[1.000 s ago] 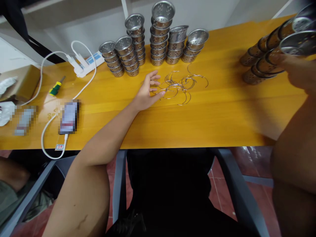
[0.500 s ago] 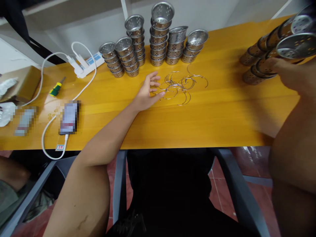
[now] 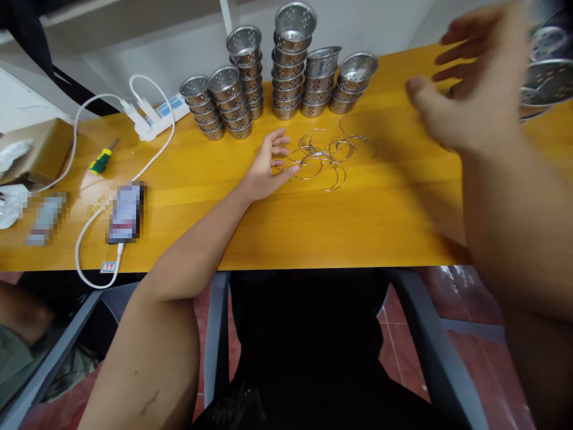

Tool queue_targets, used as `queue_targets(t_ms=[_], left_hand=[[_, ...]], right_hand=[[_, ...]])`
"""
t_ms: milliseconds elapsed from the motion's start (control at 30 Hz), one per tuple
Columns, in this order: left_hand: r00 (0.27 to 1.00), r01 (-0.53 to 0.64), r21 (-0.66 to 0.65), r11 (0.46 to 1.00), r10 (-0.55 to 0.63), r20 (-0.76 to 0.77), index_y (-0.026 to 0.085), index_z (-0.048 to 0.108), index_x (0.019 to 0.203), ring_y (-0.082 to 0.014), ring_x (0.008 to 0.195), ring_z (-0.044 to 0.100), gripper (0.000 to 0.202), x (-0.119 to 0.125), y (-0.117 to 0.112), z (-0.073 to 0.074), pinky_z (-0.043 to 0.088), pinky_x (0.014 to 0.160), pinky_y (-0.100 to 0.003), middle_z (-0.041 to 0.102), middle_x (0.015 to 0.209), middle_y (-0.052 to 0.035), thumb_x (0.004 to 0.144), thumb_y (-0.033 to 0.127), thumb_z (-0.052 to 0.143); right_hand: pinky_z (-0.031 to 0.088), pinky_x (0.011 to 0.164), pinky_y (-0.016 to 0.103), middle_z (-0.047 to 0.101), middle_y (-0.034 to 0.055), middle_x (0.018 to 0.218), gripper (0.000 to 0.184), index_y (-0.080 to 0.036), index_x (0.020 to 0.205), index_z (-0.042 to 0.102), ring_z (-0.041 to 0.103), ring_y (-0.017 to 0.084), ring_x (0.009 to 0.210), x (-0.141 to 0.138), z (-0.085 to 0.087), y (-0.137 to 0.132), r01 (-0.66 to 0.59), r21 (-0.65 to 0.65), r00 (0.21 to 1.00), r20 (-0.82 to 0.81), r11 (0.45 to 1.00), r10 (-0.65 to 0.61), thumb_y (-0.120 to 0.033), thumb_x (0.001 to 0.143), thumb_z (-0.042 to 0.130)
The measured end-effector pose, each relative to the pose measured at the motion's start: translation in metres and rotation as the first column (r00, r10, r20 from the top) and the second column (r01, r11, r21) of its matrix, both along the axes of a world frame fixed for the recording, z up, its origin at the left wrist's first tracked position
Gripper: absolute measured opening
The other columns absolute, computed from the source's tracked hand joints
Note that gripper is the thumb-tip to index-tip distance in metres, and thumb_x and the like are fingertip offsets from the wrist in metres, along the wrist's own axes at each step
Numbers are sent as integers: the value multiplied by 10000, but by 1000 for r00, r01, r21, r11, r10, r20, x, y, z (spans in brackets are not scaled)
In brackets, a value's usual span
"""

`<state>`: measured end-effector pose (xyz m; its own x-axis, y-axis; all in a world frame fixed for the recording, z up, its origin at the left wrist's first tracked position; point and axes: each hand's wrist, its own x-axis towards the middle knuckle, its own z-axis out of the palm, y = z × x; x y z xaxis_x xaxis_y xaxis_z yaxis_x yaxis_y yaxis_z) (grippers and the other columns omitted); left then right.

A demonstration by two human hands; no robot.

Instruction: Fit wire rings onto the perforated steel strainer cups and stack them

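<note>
Metal perforated cups sit stacked at the back of the yellow table, loose tangle of curved wires in front. Left hand is just beside the wires, fingers loose, can't tell if it's touching them; right hand is kinda blurry, raised and unclenched near more stacked cups

Before you lies a loose tangle of thin, curved silver wires; to your right, nested perforated metal cups stand partly hidden.
</note>
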<state>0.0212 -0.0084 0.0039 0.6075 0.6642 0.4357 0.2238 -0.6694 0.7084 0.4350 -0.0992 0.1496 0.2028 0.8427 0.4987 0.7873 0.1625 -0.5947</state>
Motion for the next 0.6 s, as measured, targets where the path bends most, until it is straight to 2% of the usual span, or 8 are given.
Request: queue_targets(t_ms=[33, 100, 133, 233, 333, 400, 500, 600], left_hand=[[1000, -4, 0, 1000, 4, -2, 447, 115, 2015, -334, 1603, 730, 1139, 0, 0, 0, 679, 1326, -587, 569, 1934, -190, 1162, 826, 768], [1000, -3, -2, 1000, 3, -3, 466, 96, 2022, -327, 1595, 734, 1155, 0, 0, -1, 684, 1318, -581, 574, 1931, -178, 1159, 855, 758], [1000, 3, -2, 1000, -3, -1, 474, 87, 2025, -327, 1595, 736, 1160, 0, 1, -2, 688, 1314, -582, 574, 1931, -173, 1159, 869, 749], [1000, 8, 12, 1000, -8, 10, 480, 77, 2037, -343, 1590, 742, 1155, 1, 2, -4, 711, 1293, -613, 576, 1913, -171, 1165, 881, 720], [1000, -1, 19, 1000, 0, 25, 492, 94, 2038, -331, 1551, 765, 1129, 1, 1, -3, 738, 1242, -596, 592, 1878, -168, 1176, 849, 730], [1000, -2, 16, 1000, 2, 26, 502, 108, 2033, -312, 1537, 774, 1094, 1, -1, -1, 742, 1232, -570, 601, 1866, -155, 1193, 811, 738], [1000, -10, 22, 1000, 10, 21, 487, 149, 2027, -319, 1543, 773, 1066, 1, -2, 0, 748, 1240, -576, 606, 1848, -160, 1195, 778, 750], [999, 4, 16, 1000, -5, 38, 481, 215, 1992, -332, 1550, 774, 1087, 0, -1, -3, 757, 1246, -599, 598, 1846, -160, 1145, 840, 795]], right_hand=[[703, 1291, 515, 669, 139, 1887, 914, -359, 1764, 606, 763, 302, 1608, -12, 1, 14, -35, -14, 999, 7, 999, 35, 109, 1063, 958], [665, 1369, 515, 591, 226, 1959, 1061, -238, 1847, 559, 706, 306, 1677, -30, 0, 42, 44, -148, 999, 5, 988, -44, 159, 984, 1031], [636, 1411, 501, 530, 252, 2012, 1116, -199, 1909, 521, 661, 293, 1730, -36, -1, 55, 74, -210, 997, -1, 975, -76, 154, 989, 1046], [560, 1483, 444, 390, 270, 2116, 1277, -166, 2039, 390, 532, 213, 1872, -48, -2, 88, 103, -282, 989, -70, 954, -128, 176, 999, 1048], [495, 1520, 366, 360, 292, 2135, 1394, -96, 2083, 272, 501, 158, 1925, -57, -1, 108, 15, -300, 987, -150, 954, -62, 215, 966, 1047], [443, 1531, 297, 436, 274, 2107, 1345, -48, 2051, 342, 542, 135, 1897, -63, 0, 115, -17, -302, 988, -150, 953, -29, 203, 946, 1065], [530, 1446, 281, 660, 218, 1960, 1134, -22, 1933, 546, 727, 131, 1706, -71, 0, 120, 12, -305, 993, -108, 952, -47, 115, 956, 1105], [594, 1375, 285, 727, 205, 1890, 1058, -8, 1898, 583, 777, 151, 1639, -74, -2, 120, 53, -284, 993, -86, 957, -81, 73, 984, 1109]])
